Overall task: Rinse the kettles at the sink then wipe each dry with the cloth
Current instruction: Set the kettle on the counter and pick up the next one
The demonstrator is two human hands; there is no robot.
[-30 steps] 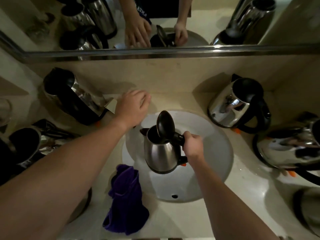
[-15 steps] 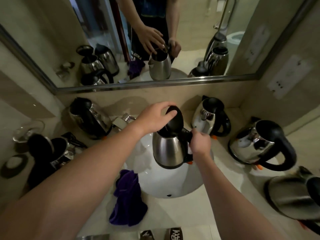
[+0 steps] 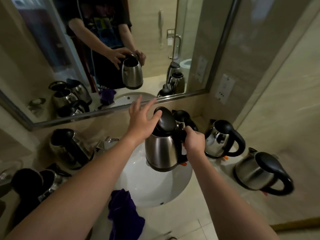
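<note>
Place: I am standing in a bathroom, likely a hotel's.
Basin: a white round sink (image 3: 138, 184) is sitting in the beige stone counter (image 3: 204, 210) right before me.
Wall: a wide framed mirror (image 3: 52, 54) is hanging on the far side, showing a toilet and a glass shower door with a handle.
Right wall: a socket plate (image 3: 225, 88) is sitting on pale tiles.
Counter load: many steel electric kettles (image 3: 223, 139) are crowding both sides of the basin, and a purple cloth (image 3: 123, 215) is lying at the near rim.
</note>
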